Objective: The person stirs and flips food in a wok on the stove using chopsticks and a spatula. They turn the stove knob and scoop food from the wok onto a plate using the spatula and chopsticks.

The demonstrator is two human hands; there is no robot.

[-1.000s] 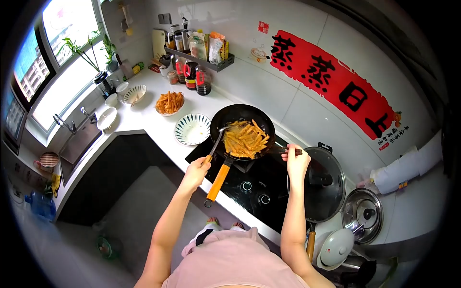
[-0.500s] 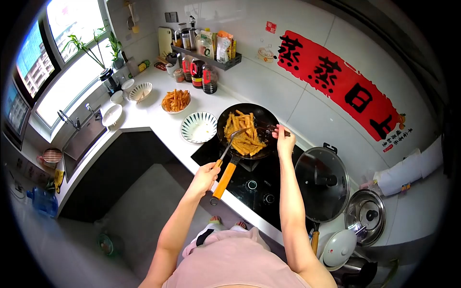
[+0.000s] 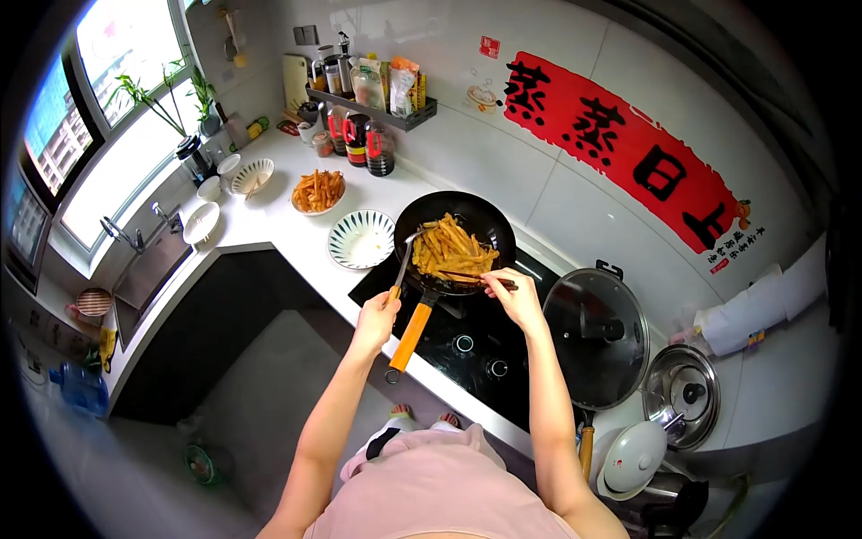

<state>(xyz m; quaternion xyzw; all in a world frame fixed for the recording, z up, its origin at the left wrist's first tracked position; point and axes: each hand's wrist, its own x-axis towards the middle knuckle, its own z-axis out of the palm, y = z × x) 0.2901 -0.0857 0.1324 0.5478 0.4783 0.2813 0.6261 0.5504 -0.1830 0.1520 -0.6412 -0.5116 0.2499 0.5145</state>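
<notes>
Yellow-brown fried strips [image 3: 449, 251] lie in a dark frying pan [image 3: 498, 216] on the black cooktop [image 3: 440, 350]. My left hand [image 3: 374, 322] is closed round the wooden handle of a metal spatula [image 3: 406, 260], whose head rests at the left side of the strips. In my right hand [image 3: 516, 296] is a pair of dark chopsticks [image 3: 467, 275], their tips among the strips at the pan's near right. The pan's orange handle [image 3: 411, 337] points toward me, untouched. Left of the pan stands a striped bowl [image 3: 361, 240] with a little residue inside.
A plate of orange-brown strips [image 3: 319, 191] sits farther left on the white counter, before several bottles [image 3: 381, 151]. To the right are a large lidded pan [image 3: 597, 341], a steel lid [image 3: 687, 395] and a white lidded pot [image 3: 635, 460]. A sink [image 3: 148, 269] is at far left.
My right hand has come down and nearer, bringing the chopsticks into the strips. The spatula has shifted left to the pan's edge, and the strips are bunched differently. The view has moved slightly.
</notes>
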